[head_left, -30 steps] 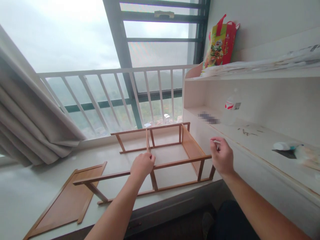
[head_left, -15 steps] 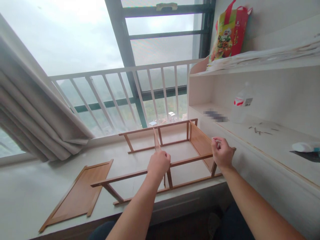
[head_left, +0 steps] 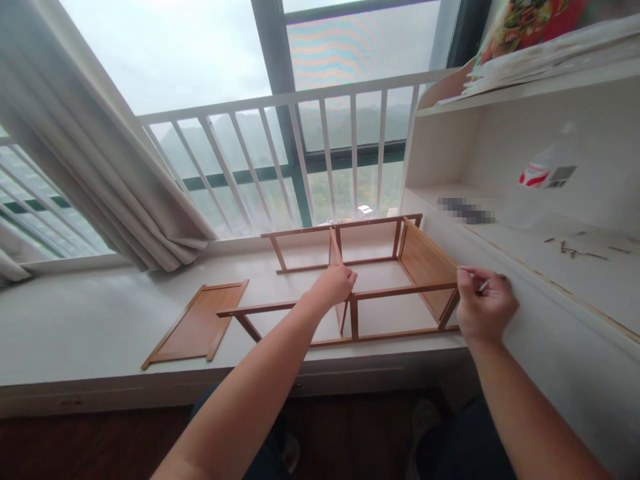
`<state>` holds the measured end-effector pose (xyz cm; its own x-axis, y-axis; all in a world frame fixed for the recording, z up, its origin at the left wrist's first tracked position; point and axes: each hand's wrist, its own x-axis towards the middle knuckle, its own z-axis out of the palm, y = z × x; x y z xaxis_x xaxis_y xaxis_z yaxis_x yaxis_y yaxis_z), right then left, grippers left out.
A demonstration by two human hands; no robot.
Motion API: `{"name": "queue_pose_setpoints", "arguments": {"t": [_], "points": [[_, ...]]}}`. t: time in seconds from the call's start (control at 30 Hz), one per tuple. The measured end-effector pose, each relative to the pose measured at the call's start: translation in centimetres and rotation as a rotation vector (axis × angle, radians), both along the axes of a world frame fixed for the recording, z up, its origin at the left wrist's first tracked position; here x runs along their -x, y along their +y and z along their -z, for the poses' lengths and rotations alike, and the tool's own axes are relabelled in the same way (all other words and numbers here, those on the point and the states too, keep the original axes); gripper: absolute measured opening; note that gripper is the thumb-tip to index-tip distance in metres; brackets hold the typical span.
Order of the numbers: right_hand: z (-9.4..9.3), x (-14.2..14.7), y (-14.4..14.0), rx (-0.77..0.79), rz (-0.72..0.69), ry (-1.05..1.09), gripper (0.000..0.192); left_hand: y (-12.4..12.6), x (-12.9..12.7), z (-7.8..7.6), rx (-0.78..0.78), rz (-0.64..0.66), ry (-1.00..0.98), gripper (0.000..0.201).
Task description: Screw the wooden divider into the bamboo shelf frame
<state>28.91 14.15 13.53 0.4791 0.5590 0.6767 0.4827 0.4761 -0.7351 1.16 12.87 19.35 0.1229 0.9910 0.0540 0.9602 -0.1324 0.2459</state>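
A brown wooden shelf frame [head_left: 387,291] lies on its side on the white window ledge. One end panel [head_left: 430,257] is fitted between its rails at the right, and a thin middle shelf board [head_left: 335,248] stands across it. My left hand [head_left: 333,285] is closed on the upper edge of that board, beside the near rail. Just past the frame's right end, my right hand [head_left: 486,303] pinches a small, thin, light-coloured metal piece [head_left: 483,286], mostly hidden by the fingers. A separate wooden panel [head_left: 200,323] lies flat to the left, partly behind the frame's left end.
Several small screws or pins [head_left: 575,251] lie on the white cabinet top [head_left: 530,267] at right, near a clear plastic bottle [head_left: 550,167] and a blurred-out item [head_left: 465,210]. A white railing [head_left: 260,147] and grey curtain [head_left: 120,147] border the ledge.
The camera view has tilted downward and shifted. My right hand has moved outward from above the near rail to just beyond the frame's right end. My left hand keeps its hold on the board.
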Motion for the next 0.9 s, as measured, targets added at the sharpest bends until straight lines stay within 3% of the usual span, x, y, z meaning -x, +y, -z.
{"name": "queue_pose_setpoints", "arguments": {"t": [0.2, 0.33, 0.47, 0.63, 0.9], "points": [[4.1, 6.5, -4.1, 0.211, -0.323, 0.281, 0.033, -0.3, 1.9, -1.2, 0.11, 0.197, -0.192, 0.041], [5.9, 10.4, -5.4, 0.294, -0.509, 0.324, 0.032, -0.5, 2.4, -1.0, 0.153, 0.16, -0.312, 0.036], [6.1, 12.1, -5.9, 0.325, -0.643, 0.29, 0.029, -0.5, 2.6, -0.4, 0.142, 0.126, -0.399, 0.039], [5.7, 12.4, -5.8, 0.351, -0.703, 0.313, 0.027, -0.4, 2.6, -0.3, 0.117, 0.135, -0.39, 0.034], [5.3, 12.8, -5.4, 0.346, -0.65, 0.288, 0.024, -0.4, 2.5, -0.5, 0.05, 0.186, -0.353, 0.029]]}}
